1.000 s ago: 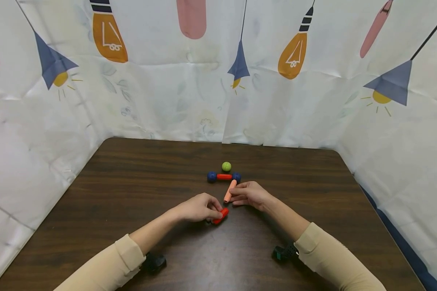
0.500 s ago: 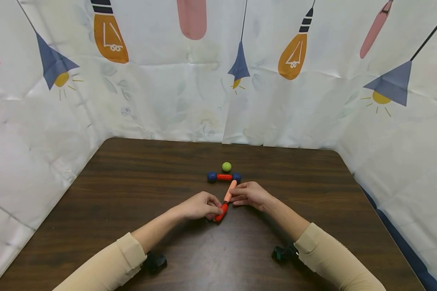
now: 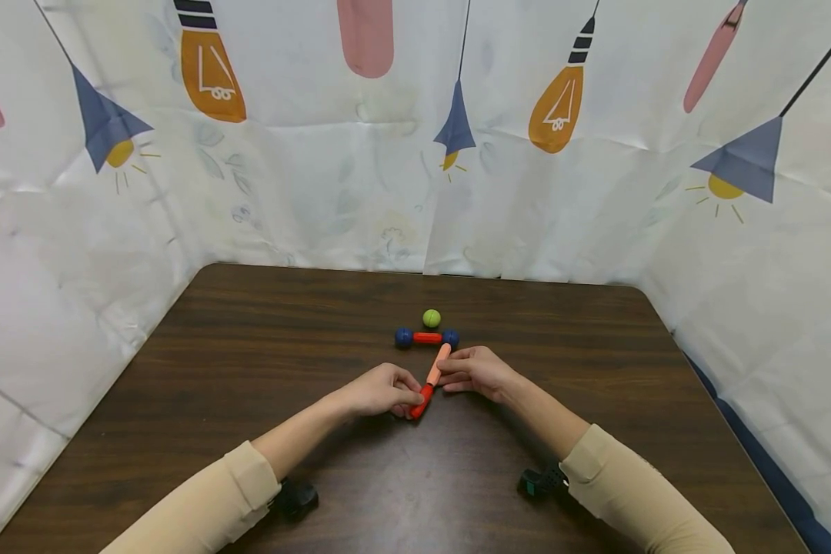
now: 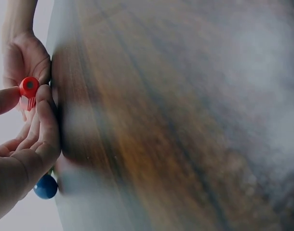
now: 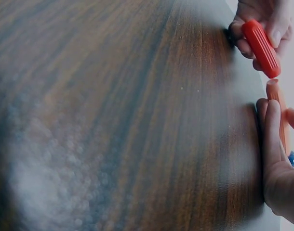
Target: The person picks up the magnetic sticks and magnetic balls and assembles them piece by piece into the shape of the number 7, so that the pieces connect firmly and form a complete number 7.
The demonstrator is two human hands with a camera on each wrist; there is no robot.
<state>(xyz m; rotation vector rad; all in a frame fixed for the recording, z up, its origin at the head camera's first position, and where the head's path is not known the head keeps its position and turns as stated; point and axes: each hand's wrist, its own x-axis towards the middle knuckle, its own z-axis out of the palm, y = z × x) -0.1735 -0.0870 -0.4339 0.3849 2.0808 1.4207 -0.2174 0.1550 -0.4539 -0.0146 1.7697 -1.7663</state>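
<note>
My left hand [image 3: 379, 391] pinches a red magnetic-looking rod [image 3: 420, 406] between thumb and fingers; its round end [image 4: 29, 85] faces the left wrist camera. My right hand [image 3: 481, 372] pinches a salmon-coloured rod [image 3: 438, 365]. The two rods are roughly in line, ends almost together; in the right wrist view, a sliver of space seems to show between the red rod [image 5: 261, 49] and the salmon rod [image 5: 276, 96]. The far end of the salmon rod is at a blue ball [image 3: 450, 337]; whether it is joined cannot be told.
A second red rod [image 3: 427, 338] lies between that blue ball and another blue ball [image 3: 403, 337]. Just behind sits a green ball [image 3: 432, 318]. Patterned white curtains [image 3: 305, 192] enclose the dark wooden table [image 3: 284, 308] at the back and sides.
My left hand has turned the red rod and brought it up and slightly away from me, from askew to in line with the salmon rod's near end. The right hand stays put.
</note>
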